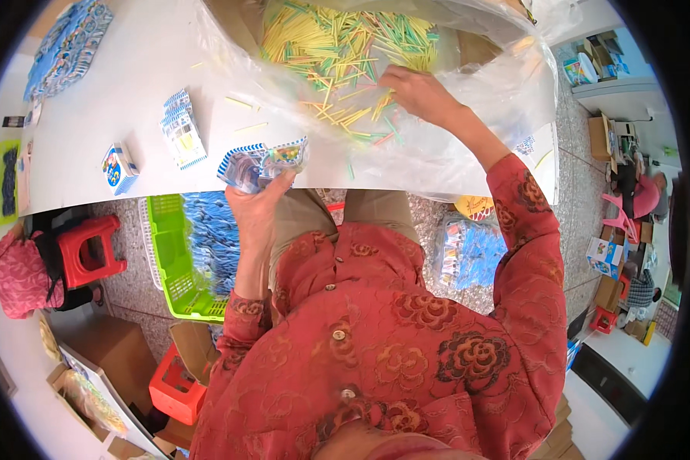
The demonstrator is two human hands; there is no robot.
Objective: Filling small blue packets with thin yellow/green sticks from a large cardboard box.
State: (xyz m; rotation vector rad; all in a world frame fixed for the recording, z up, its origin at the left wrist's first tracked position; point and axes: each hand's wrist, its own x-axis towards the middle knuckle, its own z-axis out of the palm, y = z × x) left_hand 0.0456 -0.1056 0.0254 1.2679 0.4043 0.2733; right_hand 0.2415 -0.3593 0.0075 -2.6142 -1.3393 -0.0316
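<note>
My left hand (pixel 257 205) grips a small blue-and-white printed pouch (pixel 244 170) near the table's front edge. The pouch's mouth gapes, and small coloured pieces show at its right side. My right hand (pixel 422 93) reaches over a heap of thin yellow, green and pink plastic sticks (pixel 314 46), its fingers drawn together at the near right side of the heap. Whatever sits between those fingertips is hidden. The sticks lie in a large clear plastic bag (pixel 498 88) spread open on the white table.
Two more printed packets (pixel 182 134) (pixel 119 167) and a few stray sticks lie left on the table (pixel 161 69). Bundled blue packets (pixel 67 46) are at far left. Below stand a green basket (pixel 172 264), packed bags (pixel 471 253) and red stools (pixel 92 249). Other people sit at both sides.
</note>
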